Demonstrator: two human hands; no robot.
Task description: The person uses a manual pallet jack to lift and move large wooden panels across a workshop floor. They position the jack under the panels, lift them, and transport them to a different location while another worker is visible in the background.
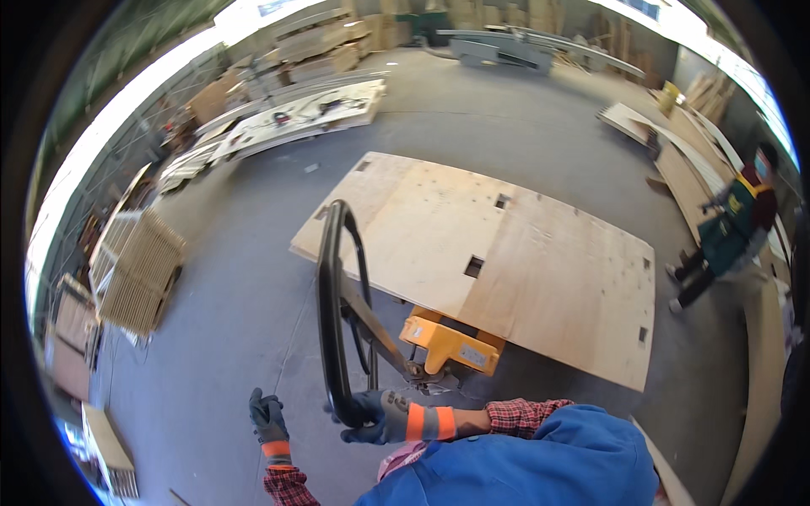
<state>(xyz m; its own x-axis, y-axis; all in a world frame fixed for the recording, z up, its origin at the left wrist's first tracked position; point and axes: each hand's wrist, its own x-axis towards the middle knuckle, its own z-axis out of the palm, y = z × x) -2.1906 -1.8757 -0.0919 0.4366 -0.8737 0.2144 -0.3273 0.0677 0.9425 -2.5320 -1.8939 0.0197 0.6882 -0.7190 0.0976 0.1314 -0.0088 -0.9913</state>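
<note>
My right hand [384,417], in a grey work glove with an orange cuff, is wrapped round the near end of a pallet jack's black loop handle [330,312]. The handle stands tilted up from the yellow pallet jack [456,344]. Its body sits at the near edge of a large plywood platform [540,253] with small rectangular cut-outs. To the left, apart from the handle, my left hand [269,417] hangs over the floor in a matching glove. It holds nothing, and its fingers are partly spread.
A person [736,219] in a dark apron stands at the right beside leaning boards [683,181]. Far left are a stack of slatted wooden frames [139,270] and a low pile of white panels [295,118] with tools on top. Machinery [506,51] stands at the back.
</note>
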